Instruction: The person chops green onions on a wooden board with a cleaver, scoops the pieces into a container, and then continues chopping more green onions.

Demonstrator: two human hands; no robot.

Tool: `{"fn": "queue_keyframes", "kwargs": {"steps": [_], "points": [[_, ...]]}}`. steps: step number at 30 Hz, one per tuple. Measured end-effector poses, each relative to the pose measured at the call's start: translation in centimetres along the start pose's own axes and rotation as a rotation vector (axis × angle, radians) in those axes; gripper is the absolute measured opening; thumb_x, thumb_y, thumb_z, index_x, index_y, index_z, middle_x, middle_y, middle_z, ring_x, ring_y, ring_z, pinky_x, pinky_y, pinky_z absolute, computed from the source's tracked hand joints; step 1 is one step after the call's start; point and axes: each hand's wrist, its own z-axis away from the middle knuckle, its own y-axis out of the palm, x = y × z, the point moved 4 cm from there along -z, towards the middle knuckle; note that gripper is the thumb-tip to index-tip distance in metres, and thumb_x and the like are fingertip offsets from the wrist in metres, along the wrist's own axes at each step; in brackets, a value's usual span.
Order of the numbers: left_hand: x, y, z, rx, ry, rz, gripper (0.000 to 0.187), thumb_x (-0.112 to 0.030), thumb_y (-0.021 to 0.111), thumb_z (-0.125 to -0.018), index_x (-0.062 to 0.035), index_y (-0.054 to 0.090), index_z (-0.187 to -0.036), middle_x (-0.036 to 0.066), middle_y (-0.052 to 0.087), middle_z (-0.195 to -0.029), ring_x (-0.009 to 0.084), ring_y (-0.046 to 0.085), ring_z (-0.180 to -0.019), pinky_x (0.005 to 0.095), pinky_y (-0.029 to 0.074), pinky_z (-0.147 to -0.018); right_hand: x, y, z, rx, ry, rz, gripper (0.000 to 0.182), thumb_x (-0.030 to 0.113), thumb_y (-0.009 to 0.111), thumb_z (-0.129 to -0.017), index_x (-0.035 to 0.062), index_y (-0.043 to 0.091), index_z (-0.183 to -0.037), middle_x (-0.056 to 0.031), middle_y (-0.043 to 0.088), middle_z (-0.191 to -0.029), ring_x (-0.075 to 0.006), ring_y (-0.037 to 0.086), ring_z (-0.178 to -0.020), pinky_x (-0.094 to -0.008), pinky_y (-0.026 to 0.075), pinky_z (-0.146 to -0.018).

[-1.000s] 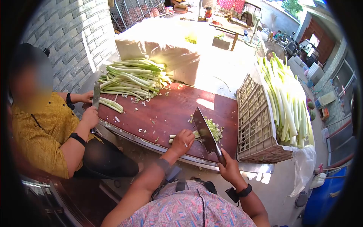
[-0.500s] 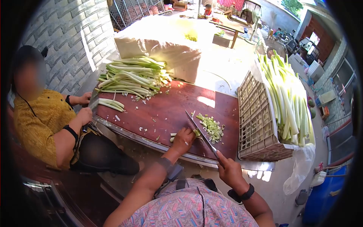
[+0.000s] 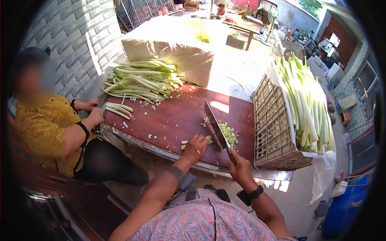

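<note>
My left hand (image 3: pixel 196 149) is closed over a few green onion stalks (image 3: pixel 183 145), pressing them on the reddish-brown table near its front edge. Their cut ends poke out on both sides of the fingers. In my right hand (image 3: pixel 241 168) is the handle of a large knife (image 3: pixel 217 129), its broad blade pointing away from me and tilted so the flat side shows. The blade stands just right of the stalks, apart from my left fingers. Chopped green onion pieces (image 3: pixel 230 135) lie in a small heap right of the blade, partly hidden behind it.
A plastic crate (image 3: pixel 274 128) packed with long green onions (image 3: pixel 301 104) stands at the table's right end. Piled green onions (image 3: pixel 140 78) cover the far left of the table (image 3: pixel 189 106). A person in a yellow top (image 3: pixel 46 132) sits at the left, hands at the table edge.
My right hand has turned the knife, so its blade now shows its broad side and its tip sits higher. My left hand stays nearly in place. The seated person's hands have shifted slightly.
</note>
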Motion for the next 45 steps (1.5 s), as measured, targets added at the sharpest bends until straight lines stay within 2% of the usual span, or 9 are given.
{"fn": "queue_keyframes", "kwargs": {"steps": [3,15,24,29,31,36,40,43,45], "points": [[0.1,0.3,0.2,-0.005,-0.015,-0.001,0.007,-0.006,0.066,-0.075,-0.0069,0.060,-0.079,0.010,0.055,-0.083,0.0298,0.054,-0.082,0.0395,0.047,-0.071,2.3,-2.3,1.0,0.122,0.056,0.080,0.057,0.004,0.064,-0.080,0.0125,0.052,-0.135,-0.0211,0.060,-0.074,-0.0388,0.061,-0.068,-0.0425,0.048,-0.061],[0.3,0.4,0.0,-0.013,-0.005,-0.023,0.006,-0.006,0.062,-0.076,-0.0067,0.062,-0.082,0.011,0.056,-0.086,0.0317,0.053,-0.082,0.0403,0.048,-0.071,3.5,-0.3,0.8,0.307,0.033,0.357,0.059,0.010,0.066,-0.080,0.0181,0.051,-0.136,-0.0177,0.060,-0.072,-0.0381,0.060,-0.063,-0.0462,0.049,-0.058],[-0.1,0.0,-0.1,0.008,-0.038,0.012,0.009,-0.005,0.066,-0.075,-0.0068,0.061,-0.083,0.011,0.055,-0.085,0.0317,0.053,-0.084,0.0400,0.047,-0.072,0.7,1.4,-1.2,0.084,0.037,0.031,0.058,0.004,0.064,-0.079,0.0155,0.052,-0.135,-0.0207,0.061,-0.076,-0.0400,0.061,-0.068,-0.0461,0.049,-0.061],[0.3,0.6,0.2,0.075,-0.069,-0.049,0.007,-0.008,0.064,-0.078,-0.0072,0.061,-0.083,0.010,0.056,-0.087,0.0314,0.054,-0.084,0.0400,0.047,-0.072,2.7,-1.5,0.6,0.134,0.011,0.091,0.057,0.005,0.065,-0.079,0.0152,0.053,-0.134,-0.0192,0.061,-0.074,-0.0386,0.061,-0.066,-0.0455,0.049,-0.060],[0.2,0.4,0.1,-0.015,-0.012,-0.032,0.005,-0.006,0.063,-0.075,-0.0063,0.060,-0.079,0.011,0.058,-0.088,0.0313,0.055,-0.084,0.0406,0.048,-0.072,3.1,-1.8,1.1,0.178,0.018,0.121,0.058,0.006,0.066,-0.079,0.0155,0.053,-0.135,-0.0185,0.060,-0.073,-0.0381,0.061,-0.066,-0.0454,0.048,-0.060],[0.1,0.3,0.0,-0.007,-0.002,-0.045,0.008,-0.007,0.062,-0.076,-0.0060,0.062,-0.083,0.012,0.059,-0.090,0.0315,0.055,-0.084,0.0405,0.048,-0.073,3.2,-1.4,1.2,0.250,-0.023,0.220,0.060,0.013,0.063,-0.082,0.0240,0.047,-0.139,-0.0173,0.058,-0.069,-0.0393,0.059,-0.058,-0.0504,0.048,-0.053],[-0.2,0.0,-0.1,-0.005,-0.042,-0.067,0.011,-0.006,0.063,-0.076,-0.0066,0.064,-0.086,0.011,0.058,-0.088,0.0310,0.054,-0.083,0.0399,0.048,-0.075,2.8,0.8,-0.7,0.280,-0.005,0.291,0.059,0.009,0.067,-0.079,0.0190,0.052,-0.135,-0.0171,0.057,-0.070,-0.0381,0.059,-0.061,-0.0472,0.047,-0.056],[-0.2,-0.2,0.0,0.004,-0.052,-0.035,0.012,-0.004,0.065,-0.074,-0.0066,0.063,-0.086,0.010,0.058,-0.087,0.0309,0.055,-0.084,0.0395,0.047,-0.075,1.3,2.3,-1.5,0.256,0.005,0.233,0.059,0.007,0.066,-0.079,0.0178,0.052,-0.135,-0.0193,0.060,-0.074,-0.0394,0.061,-0.065,-0.0466,0.048,-0.058],[0.1,-0.1,0.1,-0.001,-0.056,0.004,0.012,-0.003,0.066,-0.073,-0.0063,0.062,-0.084,0.010,0.057,-0.088,0.0310,0.055,-0.084,0.0396,0.047,-0.075,0.3,2.4,-1.7,0.103,0.063,-0.059,0.057,0.005,0.064,-0.080,0.0152,0.052,-0.135,-0.0218,0.062,-0.078,-0.0406,0.062,-0.071,-0.0450,0.049,-0.062]]}}
